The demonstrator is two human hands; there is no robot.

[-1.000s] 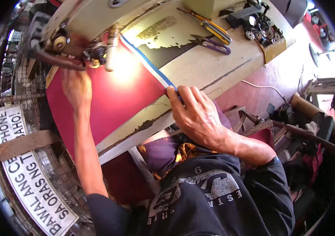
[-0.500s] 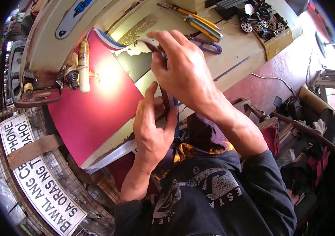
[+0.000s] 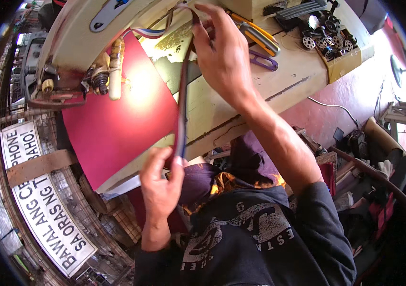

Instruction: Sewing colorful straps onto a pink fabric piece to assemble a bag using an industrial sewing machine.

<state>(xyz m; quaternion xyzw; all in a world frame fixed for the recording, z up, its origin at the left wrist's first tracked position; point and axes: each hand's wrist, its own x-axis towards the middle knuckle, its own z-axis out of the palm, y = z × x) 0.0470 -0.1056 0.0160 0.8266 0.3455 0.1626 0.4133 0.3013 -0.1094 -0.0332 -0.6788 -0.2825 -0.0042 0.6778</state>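
Note:
A long striped ribbon, dark red on one side with white and blue showing, stretches between my two hands. My left hand, low near my lap, pinches its lower part between thumb and fingers. Higher up, over the worktable, my right hand has the ribbon running between its thumb and curled fingers, partly hidden. From there the ribbon loops back left toward the sewing machine. Beneath that machine's head lies a flat red sheet, brightly lit by the lamp.
Beyond my right hand lie a yellow and grey utility knife and a purple-handled tool. A box of bobbins and metal parts sits at the table's far right. Wire mesh with a white sign stands on the left.
My hands have moved apart: the left down and leftward, the right up and away. More of the ribbon is now drawn out between them. The view has shifted slightly.

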